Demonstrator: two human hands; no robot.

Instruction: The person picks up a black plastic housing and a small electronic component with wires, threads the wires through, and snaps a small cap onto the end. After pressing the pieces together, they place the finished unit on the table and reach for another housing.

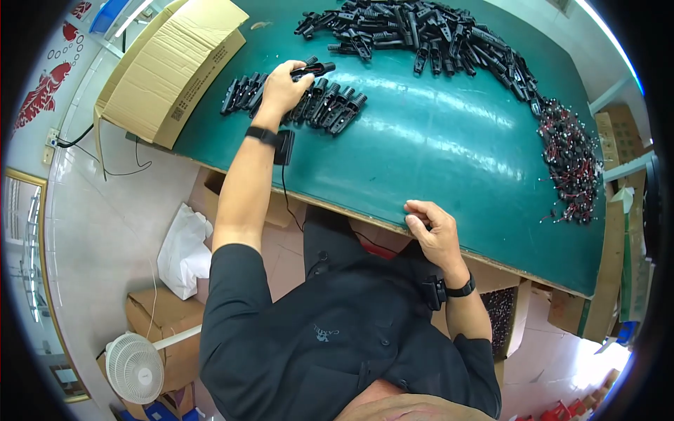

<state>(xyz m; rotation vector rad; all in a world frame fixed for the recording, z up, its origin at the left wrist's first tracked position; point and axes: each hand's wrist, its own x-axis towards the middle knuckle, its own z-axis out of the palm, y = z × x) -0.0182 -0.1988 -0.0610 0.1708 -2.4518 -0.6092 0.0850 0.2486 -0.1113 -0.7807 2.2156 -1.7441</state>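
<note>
Head view: blk plastic part (319, 69) in L hand (284, 89), at far side of a row of similar blk parts (342, 112), L half of table (428, 158) (green top). L grip: pinching the part btwn thumb & fingers; whether part touches row, can't tell. R hand (437, 230) at near edge of table, well apart from row; R grip: fingers loosely curled, thumb slightly spread from them. Far side: big loose heap of blk parts (421, 35). R end: pile of small components w/ red wires (570, 165). L of row, near: cardboard box (165, 74). L wristband (262, 135), R wristband (463, 286), both blk. Below, L: white fan (135, 368), white bag (182, 249).
</note>
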